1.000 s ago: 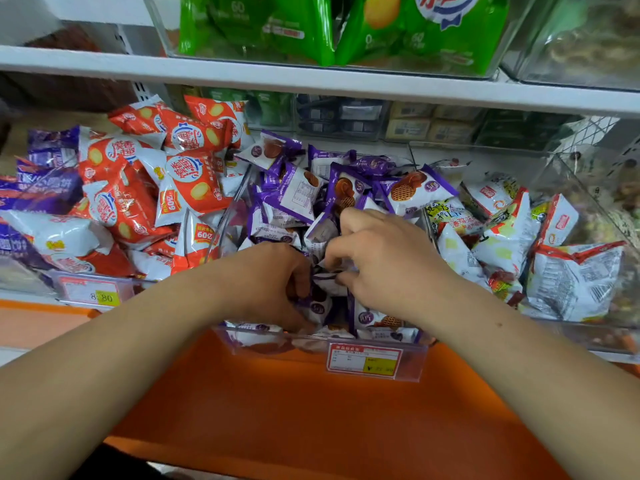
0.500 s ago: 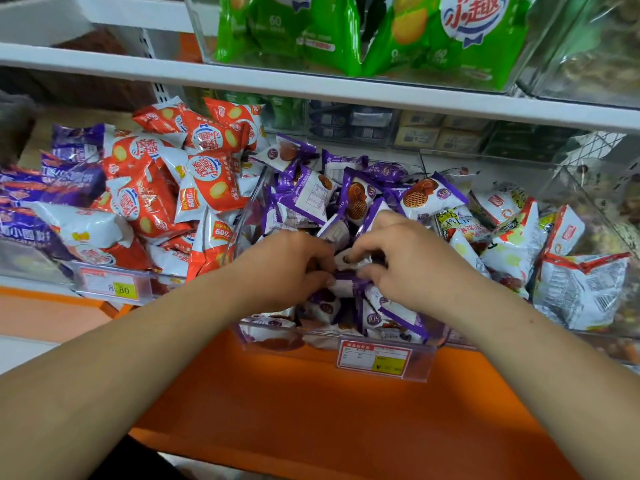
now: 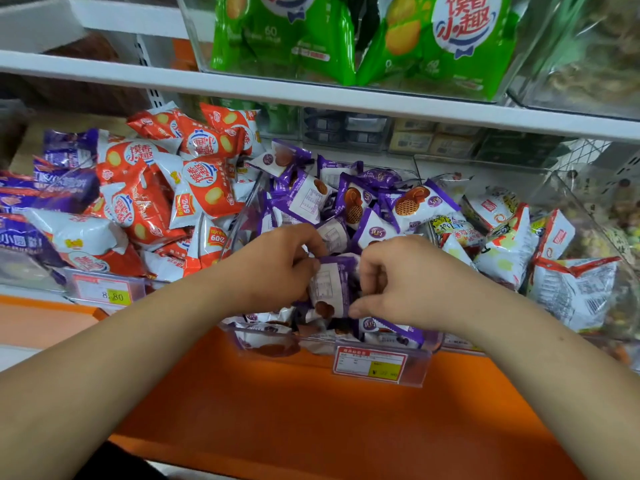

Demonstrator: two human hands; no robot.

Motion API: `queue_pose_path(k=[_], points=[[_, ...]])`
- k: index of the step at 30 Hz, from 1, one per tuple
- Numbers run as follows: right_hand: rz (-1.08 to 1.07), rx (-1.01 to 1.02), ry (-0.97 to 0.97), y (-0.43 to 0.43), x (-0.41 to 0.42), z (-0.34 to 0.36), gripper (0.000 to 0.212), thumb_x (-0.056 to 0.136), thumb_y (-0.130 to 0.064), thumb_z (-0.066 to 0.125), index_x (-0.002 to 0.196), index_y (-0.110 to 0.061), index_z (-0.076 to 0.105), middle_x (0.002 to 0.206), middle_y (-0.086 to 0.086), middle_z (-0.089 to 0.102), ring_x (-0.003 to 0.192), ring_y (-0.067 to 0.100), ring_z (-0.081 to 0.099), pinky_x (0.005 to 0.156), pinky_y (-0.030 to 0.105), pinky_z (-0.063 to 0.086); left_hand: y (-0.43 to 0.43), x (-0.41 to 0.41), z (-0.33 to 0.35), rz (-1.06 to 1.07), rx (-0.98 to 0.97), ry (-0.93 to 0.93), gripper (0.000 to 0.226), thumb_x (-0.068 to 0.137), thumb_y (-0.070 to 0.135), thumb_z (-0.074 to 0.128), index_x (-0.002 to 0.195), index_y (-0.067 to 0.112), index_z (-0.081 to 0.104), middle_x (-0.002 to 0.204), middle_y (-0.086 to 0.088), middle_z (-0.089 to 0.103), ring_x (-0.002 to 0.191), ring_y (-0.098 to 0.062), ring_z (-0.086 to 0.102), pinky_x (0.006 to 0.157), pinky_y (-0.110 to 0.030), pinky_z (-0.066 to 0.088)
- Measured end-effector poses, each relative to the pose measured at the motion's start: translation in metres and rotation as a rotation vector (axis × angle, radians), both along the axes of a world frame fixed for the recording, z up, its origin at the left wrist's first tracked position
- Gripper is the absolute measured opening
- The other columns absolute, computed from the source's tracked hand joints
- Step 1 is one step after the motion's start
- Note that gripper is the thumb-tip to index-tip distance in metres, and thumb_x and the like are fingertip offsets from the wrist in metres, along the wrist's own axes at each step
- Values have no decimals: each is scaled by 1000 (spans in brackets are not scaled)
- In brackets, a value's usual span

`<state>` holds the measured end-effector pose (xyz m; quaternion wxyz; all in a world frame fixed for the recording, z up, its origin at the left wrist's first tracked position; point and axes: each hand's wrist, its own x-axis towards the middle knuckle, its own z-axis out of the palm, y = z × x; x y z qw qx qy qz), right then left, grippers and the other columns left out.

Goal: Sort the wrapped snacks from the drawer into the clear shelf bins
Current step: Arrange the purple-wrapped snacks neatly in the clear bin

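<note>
A clear shelf bin (image 3: 429, 355) in the middle holds several purple-and-white wrapped snacks (image 3: 412, 202). Both my hands are inside its front part. My left hand (image 3: 273, 268) and my right hand (image 3: 398, 278) each grip a side of one purple-and-white snack packet (image 3: 327, 289), held upright between them just above the pile. My fingers are curled around its edges. The drawer is not in view.
To the left, a bin of orange-and-white snack packs (image 3: 204, 181) and purple packs (image 3: 52, 192). On the right, a bin of white-and-red packets (image 3: 571, 289). A white shelf (image 3: 311, 95) with green bags (image 3: 446, 39) hangs close overhead. Below runs the orange shelf front (image 3: 311, 410) with price tags (image 3: 381, 365).
My hands have lifted slightly out of the pile and now hold one purple packet upright between them. The camera has moved closer and tilted up.
</note>
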<state>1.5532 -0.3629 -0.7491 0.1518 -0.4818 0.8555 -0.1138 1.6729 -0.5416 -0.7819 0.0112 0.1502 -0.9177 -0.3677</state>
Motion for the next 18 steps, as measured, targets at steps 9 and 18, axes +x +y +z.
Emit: queue_pose_path(k=[9, 18], points=[[-18, -70, -112, 5, 4, -9, 51, 77, -53, 82, 117, -47, 52, 83, -24, 70, 78, -2, 63, 80, 39, 56, 8, 9, 17, 39, 232, -85, 19, 105, 7, 48, 102, 21, 61, 88, -6, 76, 76, -20, 76, 76, -45, 63], [-4, -183, -118, 8, 9, -9, 40, 76, -49, 83, 108, -42, 60, 81, -23, 68, 77, 1, 63, 76, 41, 57, 19, 14, 27, 137, 442, -79, 29, 98, 33, 67, 102, 5, 68, 85, -14, 77, 76, -29, 77, 77, -44, 64]])
